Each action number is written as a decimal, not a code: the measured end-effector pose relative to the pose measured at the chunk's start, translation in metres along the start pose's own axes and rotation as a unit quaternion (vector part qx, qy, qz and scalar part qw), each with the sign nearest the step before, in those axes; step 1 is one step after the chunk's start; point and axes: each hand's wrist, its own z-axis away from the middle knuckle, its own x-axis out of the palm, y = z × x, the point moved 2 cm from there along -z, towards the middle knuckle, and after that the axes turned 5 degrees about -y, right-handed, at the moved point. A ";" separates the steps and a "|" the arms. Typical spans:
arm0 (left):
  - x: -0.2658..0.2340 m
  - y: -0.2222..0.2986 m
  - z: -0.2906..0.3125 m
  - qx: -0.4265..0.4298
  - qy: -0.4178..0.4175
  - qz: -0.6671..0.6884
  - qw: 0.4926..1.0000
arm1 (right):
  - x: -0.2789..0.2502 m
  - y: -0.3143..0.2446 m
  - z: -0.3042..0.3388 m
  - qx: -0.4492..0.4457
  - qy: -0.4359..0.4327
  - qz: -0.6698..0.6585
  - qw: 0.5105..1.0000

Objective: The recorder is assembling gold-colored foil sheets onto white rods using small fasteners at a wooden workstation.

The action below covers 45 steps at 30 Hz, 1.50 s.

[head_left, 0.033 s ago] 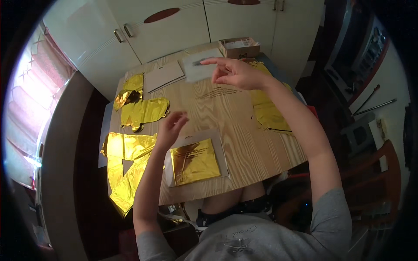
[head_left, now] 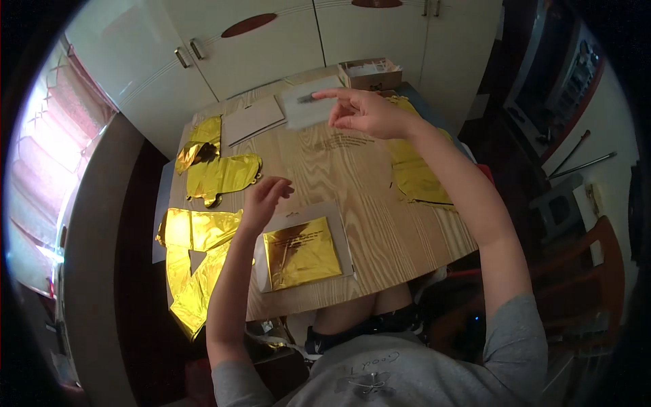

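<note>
My right hand [head_left: 366,114] is raised over the far part of the table. Its index finger points left, and the thumb meets the curled fingers at what seems to be a clear plastic bag [head_left: 342,140]; its edges are hard to see, but dark print shows on it. My left hand [head_left: 266,201] hovers over the table with its fingers loosely bent and apart, empty. Just nearer than it lies a flat pack with folded gold foil [head_left: 308,254] on a grey card [head_left: 344,244]. Left of that forearm is a gold foil balloon [head_left: 182,241], uninflated, overhanging the table's edge.
Another flat gold balloon [head_left: 224,173] lies at the far left. Grey cards [head_left: 254,121] and a translucent sheet [head_left: 298,114] are at the back, near a cardboard box [head_left: 369,76]. More gold foil [head_left: 420,173] spreads beneath my right forearm. A wooden chair [head_left: 607,271] stands at right.
The print on the clear plastic bag has shifted slightly right and up. My left hand's fingers have turned a little; my right hand stays almost where it was.
</note>
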 end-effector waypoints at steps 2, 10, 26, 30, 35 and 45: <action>-0.003 0.000 -0.004 0.014 0.016 0.049 0.999 | -0.008 0.008 0.005 0.024 0.104 0.095 0.990; 0.020 0.007 -0.033 0.182 0.262 0.010 0.948 | -0.006 0.050 0.014 0.049 0.048 -0.003 0.998; -0.077 -0.056 -0.206 -0.114 0.039 0.235 0.965 | 0.009 0.159 0.012 0.122 0.249 0.274 0.921; -0.074 -0.095 -0.270 -0.124 0.069 0.233 0.962 | 0.039 0.124 0.042 0.071 0.119 0.255 0.957; -0.057 -0.105 -0.321 -0.159 0.138 0.139 0.968 | 0.053 0.068 0.097 0.058 0.037 0.212 0.975; -0.083 -0.070 -0.309 -0.084 0.213 -0.541 0.809 | 0.080 -0.006 0.142 -0.032 -0.003 0.121 0.992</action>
